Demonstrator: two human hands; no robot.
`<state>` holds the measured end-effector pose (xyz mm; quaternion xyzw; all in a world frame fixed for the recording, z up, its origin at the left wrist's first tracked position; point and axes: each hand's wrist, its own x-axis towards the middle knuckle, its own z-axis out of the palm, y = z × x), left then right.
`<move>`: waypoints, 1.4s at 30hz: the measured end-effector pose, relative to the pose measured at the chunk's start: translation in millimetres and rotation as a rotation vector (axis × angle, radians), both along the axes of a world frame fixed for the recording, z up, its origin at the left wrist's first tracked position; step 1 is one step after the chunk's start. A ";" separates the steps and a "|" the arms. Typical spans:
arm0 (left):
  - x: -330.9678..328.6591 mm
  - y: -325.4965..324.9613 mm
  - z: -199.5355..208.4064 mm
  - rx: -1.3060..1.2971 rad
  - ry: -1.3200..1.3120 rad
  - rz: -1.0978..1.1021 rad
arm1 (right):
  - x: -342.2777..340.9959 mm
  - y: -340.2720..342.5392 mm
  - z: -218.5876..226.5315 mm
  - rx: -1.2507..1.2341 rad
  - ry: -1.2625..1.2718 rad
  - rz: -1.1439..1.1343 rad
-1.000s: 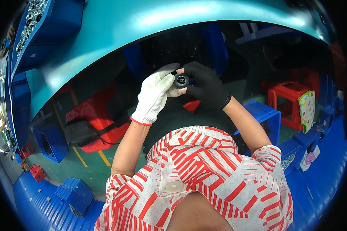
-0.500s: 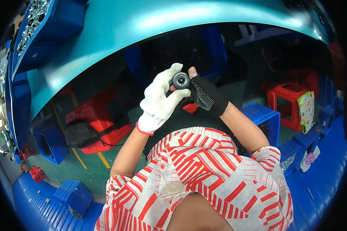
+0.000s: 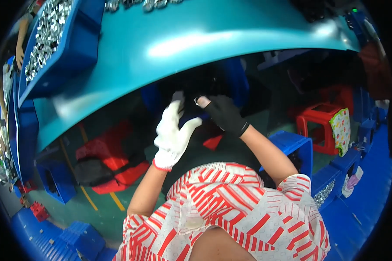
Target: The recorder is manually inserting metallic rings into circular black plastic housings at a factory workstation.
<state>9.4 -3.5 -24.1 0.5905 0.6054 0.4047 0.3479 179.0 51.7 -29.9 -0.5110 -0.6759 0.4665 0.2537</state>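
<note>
My left hand [image 3: 172,132], in a white knit glove with a red cuff, has its thumb stretched away from its fingers. Nothing shows between them. A blurred dark grey piece [image 3: 178,96] appears at its fingertips; whether it touches them I cannot tell. My right hand [image 3: 225,114] wears a black glove that leaves the thumb tip bare. Its fingers curl out of sight, and a small shiny curved edge [image 3: 196,101] shows by the thumb. Beyond both hands, in shadow under the table edge, is a blue bin [image 3: 237,82].
A teal table [image 3: 196,45] curves across the far side. On its left stands a blue bin [image 3: 85,56] of shiny metal parts. Red stools [image 3: 307,124] flank me, the left one bearing a black bag [image 3: 91,172]. A blue crate [image 3: 307,152] stands by my right elbow.
The small black-tyred wheel that my left hand pinched is no longer between its thumb and fingers. My hands have moved apart and slightly lower in view; more of the table shows.
</note>
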 end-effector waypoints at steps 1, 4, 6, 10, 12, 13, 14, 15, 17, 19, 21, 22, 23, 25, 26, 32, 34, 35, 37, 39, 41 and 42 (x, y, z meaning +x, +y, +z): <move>-4.9 0.9 -2.0 0.003 0.051 0.043 | 1.5 12.0 11.2 0.031 -0.287 0.103; -11.9 5.6 25.4 0.093 0.108 0.017 | 10.8 27.7 21.7 0.181 -0.607 0.126; -11.8 14.5 46.8 0.297 0.132 -0.057 | 19.0 29.6 32.5 0.266 -0.643 0.117; -13.6 38.0 92.9 0.617 0.245 -0.170 | 25.8 36.0 52.7 0.705 -0.008 0.106; -16.2 53.3 104.7 0.653 0.295 -0.105 | 32.0 40.1 92.5 0.752 -0.027 0.147; -16.2 65.0 105.8 0.645 0.280 -0.076 | 39.4 54.2 109.4 0.979 -0.163 0.123; -14.4 73.9 106.9 0.543 0.201 -0.014 | 46.5 74.9 113.8 0.976 -0.162 0.027; -18.5 87.3 96.8 0.467 0.122 0.015 | 50.9 101.3 117.4 0.971 -0.158 -0.065; -6.2 96.7 102.2 0.481 0.273 -0.013 | 67.7 168.9 118.3 1.096 -0.327 -0.262; -2.3 103.2 98.9 0.642 0.306 -0.039 | 84.5 232.9 107.0 1.113 -0.486 -0.321; -1.1 103.1 104.7 0.604 0.338 -0.063 | 87.8 269.7 109.0 1.030 -0.637 -0.341; 1.1 102.9 110.1 0.567 0.358 -0.073 | 91.1 281.6 114.6 0.871 -0.990 -0.299; 0.6 103.9 111.2 0.600 0.378 -0.074 | 91.8 294.5 111.9 0.881 -0.974 -0.291; 1.0 107.8 108.6 0.660 0.399 -0.083 | 99.2 315.1 99.6 1.095 -0.904 -0.437; -0.2 107.6 106.7 0.655 0.405 -0.073 | 97.4 315.8 102.2 1.097 -0.896 -0.427; -3.5 102.9 103.8 0.619 0.357 -0.096 | 104.6 297.6 111.5 1.100 -0.859 -0.150; -4.0 99.1 104.8 0.604 0.312 -0.082 | 87.2 252.5 124.8 0.755 -0.432 -0.239; -5.0 94.5 108.0 0.553 0.279 -0.062 | 78.0 227.3 123.7 0.844 -0.318 -0.227; -9.0 92.7 103.9 0.529 0.231 -0.056 | 61.0 169.7 118.4 0.924 -0.109 -0.219; -13.4 84.2 101.4 0.387 0.145 -0.030 | 38.6 113.2 111.1 0.847 0.087 -0.166; -12.4 72.2 88.7 0.342 -0.207 -0.041 | 25.4 70.1 106.2 0.840 0.117 -0.064; -8.2 63.1 90.7 0.269 -0.362 -0.023 | 21.1 54.4 101.8 0.899 0.057 -0.012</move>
